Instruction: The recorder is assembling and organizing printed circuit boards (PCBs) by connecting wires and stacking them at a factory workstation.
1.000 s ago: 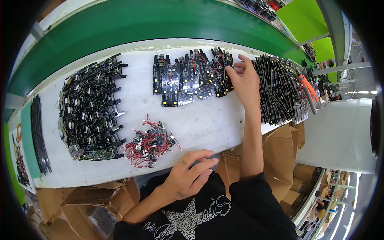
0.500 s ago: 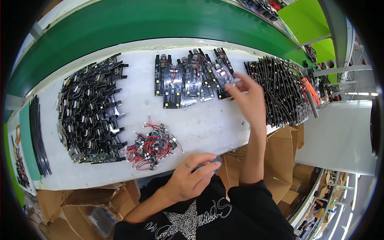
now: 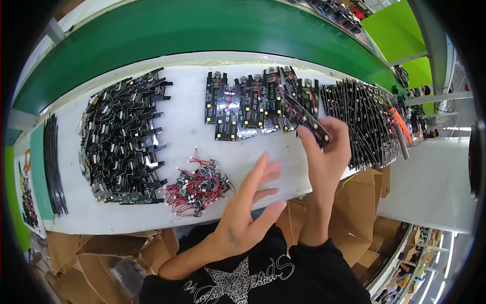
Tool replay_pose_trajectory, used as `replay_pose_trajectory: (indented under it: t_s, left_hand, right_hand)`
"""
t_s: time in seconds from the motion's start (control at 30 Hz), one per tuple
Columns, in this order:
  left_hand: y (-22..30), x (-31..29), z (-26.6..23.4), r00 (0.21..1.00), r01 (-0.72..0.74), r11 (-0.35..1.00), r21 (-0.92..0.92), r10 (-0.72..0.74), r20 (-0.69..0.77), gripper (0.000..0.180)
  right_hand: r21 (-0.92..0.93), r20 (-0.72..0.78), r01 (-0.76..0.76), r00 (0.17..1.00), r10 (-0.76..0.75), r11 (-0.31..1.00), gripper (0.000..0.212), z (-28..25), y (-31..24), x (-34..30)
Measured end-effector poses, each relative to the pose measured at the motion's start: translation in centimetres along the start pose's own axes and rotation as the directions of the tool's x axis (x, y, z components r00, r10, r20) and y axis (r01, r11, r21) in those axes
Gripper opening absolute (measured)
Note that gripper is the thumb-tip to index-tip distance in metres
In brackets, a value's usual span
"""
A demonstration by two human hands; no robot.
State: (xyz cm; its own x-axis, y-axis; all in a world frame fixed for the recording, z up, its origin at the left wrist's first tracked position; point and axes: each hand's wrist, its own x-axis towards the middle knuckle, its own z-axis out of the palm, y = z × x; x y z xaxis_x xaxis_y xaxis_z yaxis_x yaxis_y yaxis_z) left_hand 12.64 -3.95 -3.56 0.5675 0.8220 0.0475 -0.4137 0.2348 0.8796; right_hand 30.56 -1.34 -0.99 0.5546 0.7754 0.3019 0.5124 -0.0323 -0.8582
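Both hands have been shifted since half a second ago: the left hand (image 3: 246, 212) was curled by the table edge and has now been uncurled and lifted over it, while the right hand (image 3: 329, 152) has been drawn a bit closer, with a board tilted in it.

Starting up close, a black shirt (image 3: 324, 276) with a star print is worn, and open cardboard boxes (image 3: 349, 202) are tucked below the table on either side. Nothing's gripped by the left hand, fingers spread and thumb out. A black circuit board (image 3: 310, 123) is pinched at its near end between thumb and fingers of the right hand, slanted over the right part of the tabletop; whether its far end is touching the boards behind can't be told.

On the white table (image 3: 185, 126), a small heap of red-wired parts (image 3: 200, 188) is left just beyond the left hand. Farther back, more boards are laid overlapping in a loose row (image 3: 228, 109), flanked by a big board pile (image 3: 124, 137) on the left and a tightly packed stack (image 3: 362, 121) on the right, with an orange-handled tool (image 3: 402, 125) beside it. Behind everything, a green belt (image 3: 202, 28) is run along the table's far edge.
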Motion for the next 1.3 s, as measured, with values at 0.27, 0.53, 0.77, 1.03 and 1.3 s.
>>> replay_pose_trajectory:
  t_s: [0.27,0.53,0.77,1.03,1.3]
  left_hand:
    - [0.4,3.9,1.3,0.998,0.022,0.941,-0.338,-0.038,-0.043,0.076]
    - [1.9,2.0,0.8,0.99,-0.11,0.938,0.328,0.132,-0.045,0.085]
    - [3.7,0.3,-1.8,0.951,-0.046,0.684,0.728,0.252,-0.177,0.059]
    - [6.9,-2.8,-4.0,0.969,-0.097,0.479,0.872,0.247,-0.028,0.057]
    - [7.3,-4.9,-5.5,0.983,-0.064,0.384,0.921,0.182,-0.007,0.06]
  right_hand:
    - [0.253,-0.031,0.185,0.983,-0.183,0.95,0.04,1.6,0.8,-5.8]
    - [0.169,0.168,0.119,0.975,-0.147,0.978,0.039,1.3,-0.3,-8.1]
    - [0.127,0.62,0.274,0.728,-0.292,0.953,0.043,-0.3,-1.0,-7.5]
    - [0.509,0.769,-0.47,0.625,-0.136,0.721,0.027,-0.6,-0.9,-4.6]
    - [0.363,0.906,-0.345,0.348,-0.242,0.866,0.011,1.9,-1.5,-2.9]
